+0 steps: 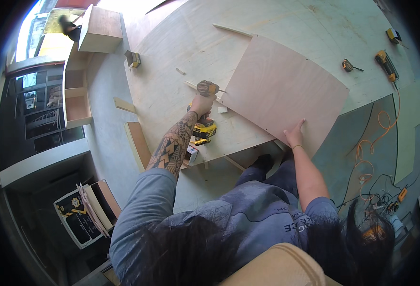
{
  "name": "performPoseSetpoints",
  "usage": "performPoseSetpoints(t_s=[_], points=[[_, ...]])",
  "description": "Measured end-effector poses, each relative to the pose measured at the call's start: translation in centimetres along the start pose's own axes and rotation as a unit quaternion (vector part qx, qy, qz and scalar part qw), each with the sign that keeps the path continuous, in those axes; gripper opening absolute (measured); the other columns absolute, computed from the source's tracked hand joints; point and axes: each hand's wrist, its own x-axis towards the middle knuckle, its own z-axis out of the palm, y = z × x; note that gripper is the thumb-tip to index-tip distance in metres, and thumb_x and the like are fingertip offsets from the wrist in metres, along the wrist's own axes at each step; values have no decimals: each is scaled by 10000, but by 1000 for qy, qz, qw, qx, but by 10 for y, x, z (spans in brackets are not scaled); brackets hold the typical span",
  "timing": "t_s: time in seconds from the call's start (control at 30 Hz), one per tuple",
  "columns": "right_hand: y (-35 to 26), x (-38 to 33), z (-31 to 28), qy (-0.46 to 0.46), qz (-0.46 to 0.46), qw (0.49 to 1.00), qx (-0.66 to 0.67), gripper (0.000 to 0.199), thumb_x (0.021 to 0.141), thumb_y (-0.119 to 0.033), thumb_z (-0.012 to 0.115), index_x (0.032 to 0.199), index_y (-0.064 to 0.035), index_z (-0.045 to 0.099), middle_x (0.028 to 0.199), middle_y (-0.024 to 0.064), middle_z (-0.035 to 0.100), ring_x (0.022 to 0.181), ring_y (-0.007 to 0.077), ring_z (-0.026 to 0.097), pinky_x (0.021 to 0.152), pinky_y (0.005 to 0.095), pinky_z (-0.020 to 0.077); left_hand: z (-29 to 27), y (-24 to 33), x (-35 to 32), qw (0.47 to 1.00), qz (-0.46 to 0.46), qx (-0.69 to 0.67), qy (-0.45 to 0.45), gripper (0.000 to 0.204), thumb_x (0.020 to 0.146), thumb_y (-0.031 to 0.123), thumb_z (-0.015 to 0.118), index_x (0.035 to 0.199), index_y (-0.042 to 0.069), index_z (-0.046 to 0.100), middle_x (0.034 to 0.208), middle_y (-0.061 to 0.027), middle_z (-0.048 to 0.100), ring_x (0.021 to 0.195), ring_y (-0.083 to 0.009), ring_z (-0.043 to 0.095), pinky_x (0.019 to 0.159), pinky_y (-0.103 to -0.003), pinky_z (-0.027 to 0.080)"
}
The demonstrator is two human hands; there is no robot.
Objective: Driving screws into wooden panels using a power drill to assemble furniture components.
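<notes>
My left hand (202,104) grips a yellow and black cordless drill (208,87). Its bit points right, at the left edge of a square plywood panel (286,86); I cannot tell whether the tip touches. Small dark dots, like screw heads or holes, show along the panel's edges. Near the panel's front edge, my right hand (294,135) lies on its face with fingers stretched out. Thin wooden strips, one of them a long strip (232,29), stick out from under the panel. Beside my left wrist stands a second yellow tool with a battery (203,128), partly hidden.
The panel lies on a large wooden worktable (171,109). At the right are a tape measure (347,66) and a nail gun (387,66) with an orange coiled hose (358,152). A small open box (133,59) sits far left. Cabinets (76,95) and a person (68,27) are beyond.
</notes>
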Motion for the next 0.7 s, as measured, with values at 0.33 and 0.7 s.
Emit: performPoseSetpoints(t_s=[0.33, 0.7], points=[[50, -49, -17, -68, -10, 905, 419, 100, 1005, -113, 585, 1060, -35, 556, 897, 136, 714, 661, 129, 611, 567, 287, 527, 53, -80, -42, 985, 133, -93, 59, 244, 934, 283, 763, 862, 83, 643, 612, 8, 549, 467, -119, 540, 436, -307, 456], [-6, -90, -18, -229, -38, 842, 486, 173, 988, -65, 678, 1159, -39, 657, 940, 74, 749, 714, 90, 655, 627, 211, 555, 91, -193, -208, 948, 224, -218, -56, 247, 928, 109, 785, 1146, 43, 690, 893, 17, 704, 632, -52, 595, 536, -237, 497]])
